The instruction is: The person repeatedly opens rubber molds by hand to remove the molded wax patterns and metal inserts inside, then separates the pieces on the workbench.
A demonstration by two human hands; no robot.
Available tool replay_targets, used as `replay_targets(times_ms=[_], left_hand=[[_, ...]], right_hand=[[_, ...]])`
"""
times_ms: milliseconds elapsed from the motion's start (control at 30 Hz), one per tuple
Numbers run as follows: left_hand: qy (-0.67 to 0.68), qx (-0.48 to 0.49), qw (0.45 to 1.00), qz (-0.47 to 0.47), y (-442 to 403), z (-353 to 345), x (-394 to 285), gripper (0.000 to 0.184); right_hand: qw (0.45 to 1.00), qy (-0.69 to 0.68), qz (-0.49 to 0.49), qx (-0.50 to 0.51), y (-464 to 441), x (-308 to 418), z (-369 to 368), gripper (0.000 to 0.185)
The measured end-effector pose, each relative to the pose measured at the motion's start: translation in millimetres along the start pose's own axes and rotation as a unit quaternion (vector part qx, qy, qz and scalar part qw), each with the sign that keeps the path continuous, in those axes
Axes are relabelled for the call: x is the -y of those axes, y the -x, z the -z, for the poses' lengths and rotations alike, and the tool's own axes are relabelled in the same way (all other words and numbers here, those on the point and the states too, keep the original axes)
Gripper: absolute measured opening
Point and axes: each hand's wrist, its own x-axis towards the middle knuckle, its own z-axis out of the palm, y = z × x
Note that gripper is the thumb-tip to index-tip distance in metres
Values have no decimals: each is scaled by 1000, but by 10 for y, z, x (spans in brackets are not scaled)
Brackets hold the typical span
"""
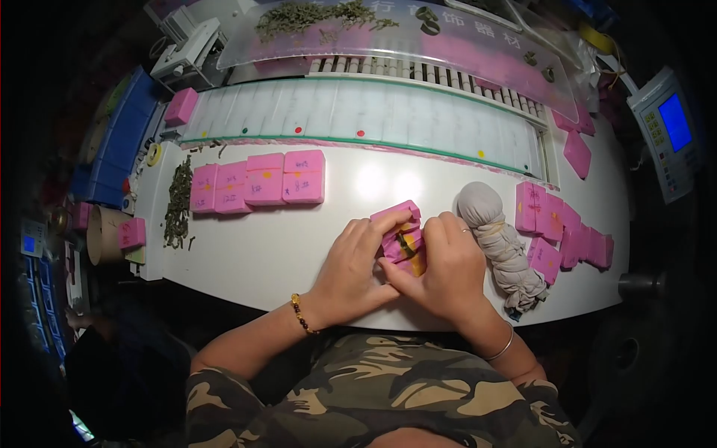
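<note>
Over the white table, both of my hands hold one pink rubber mould (394, 239), bent and spread apart so that yellow patches and a dark green piece (407, 245) show inside. My left hand (357, 261) grips its left side, with the fingers curled over the top. On the right side, my right hand (448, 265) is closed, its thumb pressing on the lower edge. Just right of that hand lies a knotted pale cloth bundle (499, 235) with a rounded end.
Several marked pink moulds (265, 179) stand in a row at left, beside scattered olive-green bits (178, 205). More pink moulds (549, 216) lie at right. Behind is a glass-topped strip (299, 112) under a clear plastic tray (388, 48). A device with a blue screen (676, 122) stands far right.
</note>
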Motion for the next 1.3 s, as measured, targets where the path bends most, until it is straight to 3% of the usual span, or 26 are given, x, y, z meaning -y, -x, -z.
replay_targets(times_ms=[333,467,600,667,800,867,1000,1200,1300], left_hand=[[-14,-29,999,-15,21,-75,41,82],[-10,-25,1000,-8,14,-71,77,83],[-11,7,1000,1,-16,10,1,87],[-18,21,999,23,-15,9,-28,91],[-34,33,999,26,-35,14,-49,92],[-37,46,998,29,-49,44,-55,92],[-36,83,995,35,-98,140,-51,90],[-23,122,991,42,-221,215,-16,93],[-39,135,989,33,-293,257,44,97]], right_hand=[[982,4,172,-76,-71,-139,-28,40],[977,-36,196,-77,-94,-199,88,41],[972,-65,149,-172,-169,-306,230,50],[992,8,24,-121,-245,-417,265,51],[993,68,-13,-100,-411,-475,71,50],[988,112,23,-100,-468,-483,-84,49],[991,122,0,-50,-442,-521,-82,63],[997,31,-64,25,-71,-634,511,90],[991,-29,-96,89,76,-736,633,90]])
